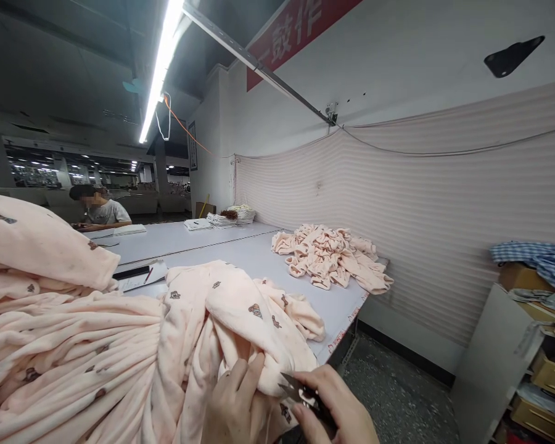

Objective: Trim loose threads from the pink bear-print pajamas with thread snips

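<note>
A pale pink plush garment [189, 320] printed with small brown bears lies gathered in front of me. My left hand [235, 398] is closed on a fold of its fabric, fingers pinching near a rounded edge. Just to the right, my right hand [335, 404] grips a pair of dark thread snips [305, 394]. The snips' blades point left and look slightly apart, close beside the fabric fold. Whether they touch the cloth or a thread I cannot tell.
A heap of pink garments [328, 256] lies at the table's [231, 246] far right. Behind the fabric are papers with a dark phone-like object [132, 272]. White stacks [226, 219] stand farther back. A person [104, 206] sits at far left. Shelves with drawers [536, 394] stand right.
</note>
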Tool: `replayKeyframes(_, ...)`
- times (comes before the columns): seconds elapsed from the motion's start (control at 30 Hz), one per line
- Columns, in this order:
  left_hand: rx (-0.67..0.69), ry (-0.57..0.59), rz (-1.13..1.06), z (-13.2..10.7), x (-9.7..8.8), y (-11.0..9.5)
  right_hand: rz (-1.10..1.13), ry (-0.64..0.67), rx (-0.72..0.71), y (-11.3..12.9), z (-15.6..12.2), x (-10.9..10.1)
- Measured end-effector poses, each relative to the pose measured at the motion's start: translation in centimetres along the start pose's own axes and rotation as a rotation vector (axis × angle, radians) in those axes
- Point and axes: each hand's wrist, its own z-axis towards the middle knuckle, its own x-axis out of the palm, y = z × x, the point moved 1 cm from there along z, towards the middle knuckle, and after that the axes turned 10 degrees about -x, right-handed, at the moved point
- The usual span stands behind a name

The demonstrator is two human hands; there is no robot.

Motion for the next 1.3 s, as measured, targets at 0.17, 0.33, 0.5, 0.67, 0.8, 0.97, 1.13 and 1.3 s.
replayKeyframes(0.17, 0.014, -0.02, 0.094, -0.2, 0.0, -0.1, -0.497, -0.107, -0.185, 1.7, 1.2, 1.0)
replayKeyframes(0.33, -0.024, -0.094, 0.067, 0.1, -0.1, 0.2, -0.641, -0.073, -0.276, 2.6, 2.4, 0.6)
replayKeyframes(0.5, 0.011, -0.245, 0.11, 0.6, -0.4, 0.4, -0.564, 0.068, -0.218, 2.9, 3.7, -0.5)
replayKeyframes(0.67, 0.03, -0.237, 0.091, 1.0, -0.9, 0.6, -0.487, 0.186, -0.076, 3.2, 4.6, -1.1)
replayKeyframes(0.8, 0.003, -0.224, 0.032, 0.9, -1.0, 0.7, -0.439, 0.18, 0.003, 2.9, 4.3, -1.2)
replayKeyframes(0.97, -0.03, -0.277, -0.04, 0.5, -0.9, 0.8, -0.377, 0.18, -0.032, 2.3, 3.5, -0.3)
replayKeyframes(1.13, 0.031, -0.294, -0.106, 0.7, -1.1, 0.5, -0.206, -0.03, 0.095, 2.3, 3.7, 0.2)
replayKeyframes(1.3, 0.117, -0.303, -0.119, 1.6, -1.6, -0.5, 0.12, 0.125, 0.144, 1.9, 5.7, 0.7)
